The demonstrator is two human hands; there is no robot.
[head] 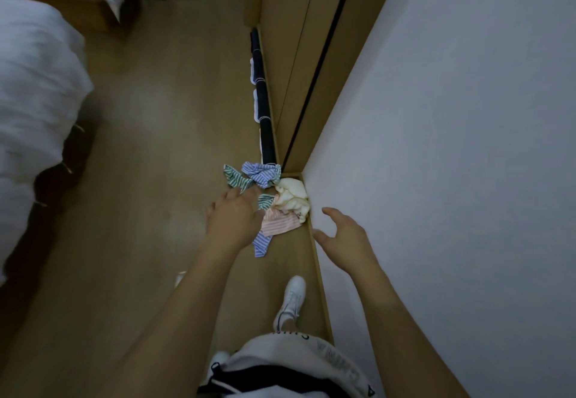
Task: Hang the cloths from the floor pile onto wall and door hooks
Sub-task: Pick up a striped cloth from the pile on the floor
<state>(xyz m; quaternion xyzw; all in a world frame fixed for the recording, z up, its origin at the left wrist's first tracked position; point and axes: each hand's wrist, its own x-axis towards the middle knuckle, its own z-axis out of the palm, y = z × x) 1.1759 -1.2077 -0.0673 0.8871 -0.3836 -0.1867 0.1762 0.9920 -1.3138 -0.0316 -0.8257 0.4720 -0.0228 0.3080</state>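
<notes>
A pile of cloths lies on the wooden floor in the corner where the white wall meets the door frame: a blue striped cloth point(261, 173), a green striped cloth point(237, 178), a cream cloth point(292, 199) and a pink striped cloth point(279, 223). My left hand point(234, 220) reaches down over the pile's left side, fingers spread, and holds nothing. My right hand point(341, 234) hovers beside the wall, just right of the pile, fingers loosely spread and empty. No hooks are in view.
The white wall point(452, 148) runs along the right. A wooden door and frame point(299, 64) stand beyond the pile, with a dark strip point(265, 117) at their base. White beds point(34, 86) fill the left. My white shoe point(291, 301) stands near the skirting.
</notes>
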